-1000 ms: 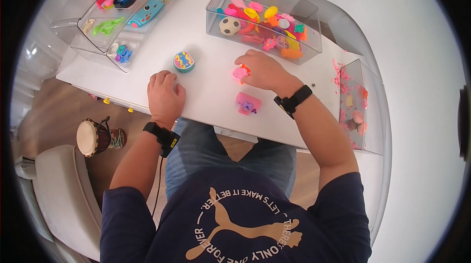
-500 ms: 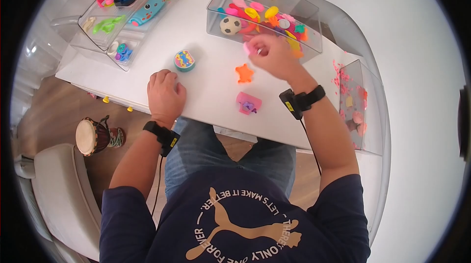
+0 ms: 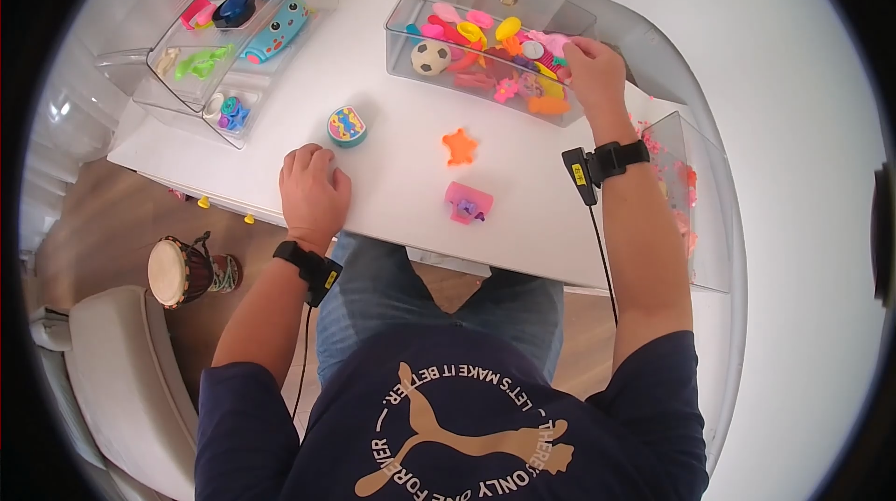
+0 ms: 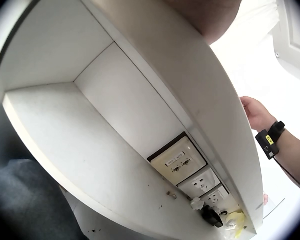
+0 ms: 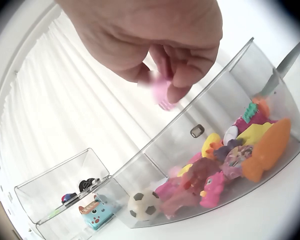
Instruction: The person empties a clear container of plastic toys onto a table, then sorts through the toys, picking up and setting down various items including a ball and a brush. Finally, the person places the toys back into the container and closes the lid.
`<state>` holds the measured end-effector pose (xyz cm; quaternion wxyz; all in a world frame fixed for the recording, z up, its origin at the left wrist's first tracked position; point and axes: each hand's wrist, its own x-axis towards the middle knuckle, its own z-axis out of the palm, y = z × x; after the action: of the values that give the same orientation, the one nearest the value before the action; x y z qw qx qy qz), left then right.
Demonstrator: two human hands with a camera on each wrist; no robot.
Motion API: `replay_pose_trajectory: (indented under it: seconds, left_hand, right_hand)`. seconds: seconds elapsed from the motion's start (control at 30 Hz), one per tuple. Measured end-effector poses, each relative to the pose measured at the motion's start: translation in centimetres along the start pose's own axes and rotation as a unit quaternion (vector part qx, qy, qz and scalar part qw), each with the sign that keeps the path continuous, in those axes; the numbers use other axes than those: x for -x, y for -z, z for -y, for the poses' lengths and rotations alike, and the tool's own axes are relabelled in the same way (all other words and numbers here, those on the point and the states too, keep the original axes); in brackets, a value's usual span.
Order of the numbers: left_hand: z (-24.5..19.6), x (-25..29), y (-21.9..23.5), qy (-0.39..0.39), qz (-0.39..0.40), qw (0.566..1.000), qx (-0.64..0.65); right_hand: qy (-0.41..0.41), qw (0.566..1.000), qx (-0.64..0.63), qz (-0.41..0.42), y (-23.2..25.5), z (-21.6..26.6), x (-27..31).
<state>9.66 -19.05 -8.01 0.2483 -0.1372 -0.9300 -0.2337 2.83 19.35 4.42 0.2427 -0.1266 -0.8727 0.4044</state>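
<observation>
In the right wrist view, my right hand (image 5: 155,40) pinches a small pink piece (image 5: 164,95) above the clear bin (image 5: 140,172). The head view has that hand (image 3: 597,76) at the bin's right end. My left hand (image 3: 315,193) rests on the white table (image 3: 392,183) near its front edge, fingers relaxed and holding nothing. Just behind it is a round teal toy (image 3: 346,127) with a patterned top. An orange star-shaped piece (image 3: 459,146) lies between the hands, with a pink piece bearing a purple figure (image 3: 467,202) in front of it.
Colourful toys and a soccer-patterned ball (image 3: 430,58) fill the back bin. Clear stacked drawers (image 3: 154,81) with toys stand at the back left. Another clear bin (image 3: 677,151) is at the right, beside pink bits. A drum (image 3: 170,272) stands on the floor at left.
My right hand has lifted the pink piece off the orange star and carried it back and right to the bin. The orange star is uncovered. My left hand stays in place.
</observation>
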Motion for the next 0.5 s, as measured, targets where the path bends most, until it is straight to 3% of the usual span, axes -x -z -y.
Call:
replay_pose_trajectory:
  seconds: [0.07, 0.17, 0.27, 0.33, 0.4, 0.5]
  left_hand:
    - [-0.1, 0.1, 0.0, -0.002, -0.002, 1.0, 0.004]
    - [-0.2, 0.0, 0.1, -0.003, -0.006, 1.0, 0.014]
    - [-0.2, 0.0, 0.1, 0.0, -0.004, 1.0, 0.012]
    - [0.0, 0.0, 0.0, 0.001, 0.001, 1.0, 0.003]
    - [0.1, 0.1, -0.2, -0.001, 0.0, 1.0, 0.002]
    - [0.1, 0.0, -0.1, 0.0, -0.002, 1.0, 0.009]
  right_hand:
    - [0.123, 0.985, 0.091, -0.074, -0.5, -1.1, -0.2]
    - [0.163, 0.976, 0.095, -0.105, -0.4, 0.4, 1.4]
    - [0.094, 0.991, -0.03, 0.089, -1.1, 3.0, 4.4]
    - [0.134, 0.938, 0.103, 0.304, -1.1, 5.8, 6.9]
    - [0.218, 0.89, 0.148, 0.372, -3.9, 2.3, 8.3]
    - [0.248, 0.859, 0.169, 0.415, -5.8, 0.9, 9.1]
